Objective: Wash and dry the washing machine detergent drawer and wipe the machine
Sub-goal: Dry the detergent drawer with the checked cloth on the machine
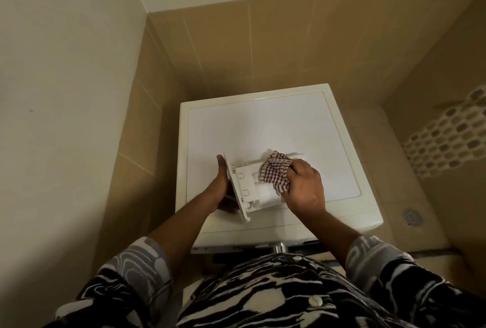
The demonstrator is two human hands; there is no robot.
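The white plastic detergent drawer rests on the near part of the white washing machine top, front panel at its left end. A red-and-white checked cloth is bunched on its right half.

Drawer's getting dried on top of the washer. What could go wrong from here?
1. The detergent drawer lies near the front edge of the washing machine, steadied only by the left hand at its front panel; a hard wipe might push it off.
2. The right hand holds the checked cloth bunched up, so compartment corners may stay wet.
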